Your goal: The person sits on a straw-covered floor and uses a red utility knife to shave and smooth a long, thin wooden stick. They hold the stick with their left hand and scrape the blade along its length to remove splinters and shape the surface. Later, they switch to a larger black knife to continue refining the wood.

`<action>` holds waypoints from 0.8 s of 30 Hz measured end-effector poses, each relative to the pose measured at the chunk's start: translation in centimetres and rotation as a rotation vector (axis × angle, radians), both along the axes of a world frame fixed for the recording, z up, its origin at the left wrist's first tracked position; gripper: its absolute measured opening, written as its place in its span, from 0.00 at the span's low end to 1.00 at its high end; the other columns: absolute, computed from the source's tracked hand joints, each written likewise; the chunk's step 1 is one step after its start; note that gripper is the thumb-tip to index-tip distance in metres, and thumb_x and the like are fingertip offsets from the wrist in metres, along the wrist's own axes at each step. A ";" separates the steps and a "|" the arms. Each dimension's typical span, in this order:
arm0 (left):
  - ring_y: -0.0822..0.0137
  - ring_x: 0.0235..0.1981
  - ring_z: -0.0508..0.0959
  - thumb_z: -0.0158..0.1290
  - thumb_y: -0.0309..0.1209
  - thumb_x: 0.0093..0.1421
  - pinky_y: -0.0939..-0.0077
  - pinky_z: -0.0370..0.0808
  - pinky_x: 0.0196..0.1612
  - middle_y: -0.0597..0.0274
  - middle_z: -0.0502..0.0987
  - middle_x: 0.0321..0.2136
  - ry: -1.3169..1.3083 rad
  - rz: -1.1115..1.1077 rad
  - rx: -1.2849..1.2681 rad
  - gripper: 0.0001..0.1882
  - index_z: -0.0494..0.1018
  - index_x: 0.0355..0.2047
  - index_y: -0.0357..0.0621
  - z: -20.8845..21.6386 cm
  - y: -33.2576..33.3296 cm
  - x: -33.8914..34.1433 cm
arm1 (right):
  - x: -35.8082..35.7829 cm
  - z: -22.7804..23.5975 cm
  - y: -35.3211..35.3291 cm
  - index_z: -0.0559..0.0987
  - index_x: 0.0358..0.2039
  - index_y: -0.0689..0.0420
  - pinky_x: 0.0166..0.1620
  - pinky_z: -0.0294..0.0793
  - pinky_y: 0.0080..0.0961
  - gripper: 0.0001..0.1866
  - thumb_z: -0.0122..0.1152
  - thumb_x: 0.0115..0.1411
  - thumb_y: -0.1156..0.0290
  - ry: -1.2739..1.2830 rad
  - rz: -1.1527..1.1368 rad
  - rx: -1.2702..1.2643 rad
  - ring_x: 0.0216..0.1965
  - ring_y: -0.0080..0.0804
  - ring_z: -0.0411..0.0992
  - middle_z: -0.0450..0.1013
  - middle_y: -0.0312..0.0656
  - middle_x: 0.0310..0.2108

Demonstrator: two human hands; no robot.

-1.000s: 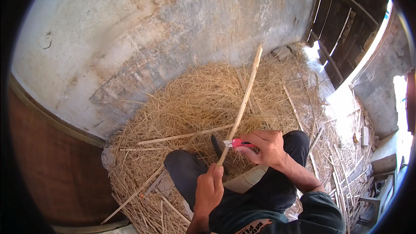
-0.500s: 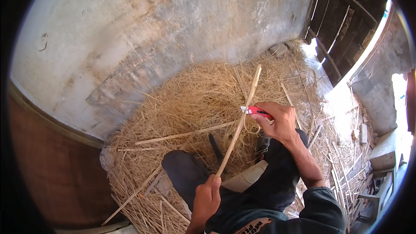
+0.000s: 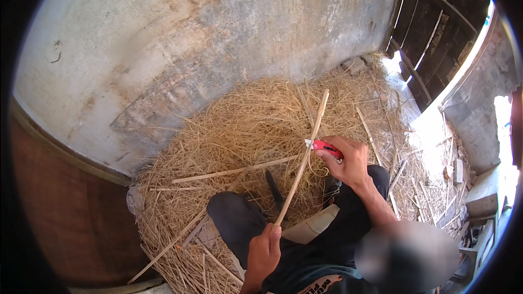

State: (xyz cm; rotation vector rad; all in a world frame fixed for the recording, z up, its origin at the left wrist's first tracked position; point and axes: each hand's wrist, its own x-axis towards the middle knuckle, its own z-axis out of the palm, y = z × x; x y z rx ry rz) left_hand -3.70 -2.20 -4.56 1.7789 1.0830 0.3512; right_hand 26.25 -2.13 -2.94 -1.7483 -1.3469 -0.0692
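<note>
A long, pale wooden strip (image 3: 299,178) slants up and away from my lap. Its near end is gripped in my left hand (image 3: 263,253), fingers wrapped round it. My right hand (image 3: 351,162) is closed on a red utility knife (image 3: 330,151), whose short blade meets the strip in its upper half. A thin curled shaving (image 3: 321,170) hangs beside the strip, just below the knife. Between my knees, a dark, blade-like piece (image 3: 273,188) lies partly behind the strip. A pale, stiff pad (image 3: 313,227) rests across my lap. A blurred patch covers my right elbow.
A heap of straw-like shavings (image 3: 245,114) spreads before me up to the stained wall (image 3: 218,32). Loose strips (image 3: 234,169) lie on it. A brown panel (image 3: 60,201) is at the left, a dark plank door (image 3: 436,27) at the far right. Rubble (image 3: 458,170) lies right.
The curled shaving beside the strip now reaches farther right. My hands, the knife and the strip have shifted only slightly nearer, along with a small shift of the view.
</note>
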 end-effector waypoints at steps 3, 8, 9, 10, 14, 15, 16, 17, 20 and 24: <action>0.68 0.20 0.69 0.41 0.45 0.78 0.68 0.65 0.26 0.59 0.68 0.19 -0.077 -0.037 -0.124 0.24 0.74 0.34 0.37 -0.9 0.9 -0.5 | 0.7 -1.3 0.0 0.85 0.39 0.57 0.28 0.70 0.27 0.13 0.70 0.63 0.59 0.383 0.145 -0.062 0.22 0.27 0.72 0.78 0.39 0.24; 0.69 0.24 0.72 0.42 0.44 0.78 0.69 0.68 0.30 0.62 0.72 0.23 0.007 -0.142 -0.110 0.22 0.75 0.44 0.37 -0.4 2.8 0.4 | 1.1 -2.6 -0.1 0.83 0.41 0.59 0.31 0.65 0.22 0.15 0.67 0.66 0.58 0.746 0.298 -0.075 0.26 0.19 0.66 0.73 0.35 0.24; 0.69 0.25 0.72 0.42 0.44 0.78 0.69 0.69 0.31 0.62 0.73 0.24 -0.007 -0.173 -0.141 0.21 0.74 0.47 0.37 -0.6 3.1 0.3 | 1.0 -2.6 -0.2 0.83 0.40 0.60 0.31 0.66 0.23 0.15 0.67 0.66 0.59 0.665 0.274 -0.047 0.26 0.20 0.66 0.73 0.36 0.24; 0.69 0.26 0.73 0.43 0.43 0.77 0.69 0.70 0.32 0.63 0.73 0.26 -0.021 -0.205 -0.173 0.20 0.73 0.51 0.37 -1.0 3.6 0.1 | 0.9 -2.6 -0.2 0.83 0.40 0.60 0.31 0.66 0.23 0.16 0.68 0.66 0.59 0.583 0.248 -0.019 0.26 0.20 0.67 0.74 0.37 0.25; 0.73 0.31 0.75 0.45 0.39 0.77 0.72 0.73 0.34 0.64 0.75 0.30 -0.293 -0.155 0.118 0.22 0.66 0.62 0.37 -2.4 4.2 1.6 | 0.5 -1.6 -0.4 0.83 0.40 0.60 0.29 0.68 0.26 0.16 0.70 0.63 0.59 0.320 0.205 -0.013 0.25 0.25 0.70 0.77 0.41 0.27; 0.74 0.29 0.74 0.45 0.39 0.77 0.73 0.72 0.34 0.65 0.74 0.29 -0.340 -0.124 0.055 0.21 0.67 0.62 0.37 -1.9 3.9 2.6 | 0.4 -1.5 -0.3 0.84 0.40 0.60 0.29 0.69 0.27 0.16 0.71 0.62 0.59 0.291 0.218 0.010 0.24 0.28 0.72 0.77 0.42 0.27; 0.75 0.28 0.73 0.46 0.38 0.77 0.74 0.72 0.33 0.66 0.74 0.28 -0.388 -0.093 -0.009 0.21 0.68 0.62 0.36 -1.1 3.7 4.0 | 0.4 -1.4 -0.3 0.84 0.40 0.60 0.29 0.70 0.28 0.16 0.73 0.61 0.59 0.263 0.230 0.032 0.24 0.30 0.73 0.78 0.43 0.27; 0.76 0.27 0.73 0.46 0.37 0.76 0.76 0.71 0.32 0.67 0.73 0.28 -0.435 -0.061 -0.073 0.21 0.69 0.61 0.36 -0.5 3.7 4.8 | 0.2 -1.4 -0.3 0.84 0.40 0.59 0.29 0.70 0.29 0.17 0.74 0.60 0.59 0.234 0.243 0.054 0.24 0.33 0.74 0.78 0.44 0.27; 0.77 0.22 0.69 0.44 0.38 0.77 0.76 0.67 0.27 0.69 0.72 0.25 -0.367 -0.183 -0.185 0.21 0.71 0.61 0.35 -0.4 4.6 5.9 | 0.0 -1.4 -0.3 0.84 0.39 0.59 0.30 0.73 0.31 0.17 0.75 0.58 0.60 0.175 0.263 0.115 0.25 0.38 0.76 0.79 0.45 0.28; 0.74 0.18 0.66 0.41 0.39 0.78 0.69 0.63 0.24 0.66 0.69 0.20 -0.324 -0.160 -0.002 0.19 0.73 0.52 0.34 0.2 4.6 5.9 | 1.7 -1.2 -1.4 0.84 0.38 0.59 0.33 0.74 0.30 0.12 0.73 0.60 0.64 0.232 0.528 -0.197 0.26 0.37 0.77 0.79 0.45 0.29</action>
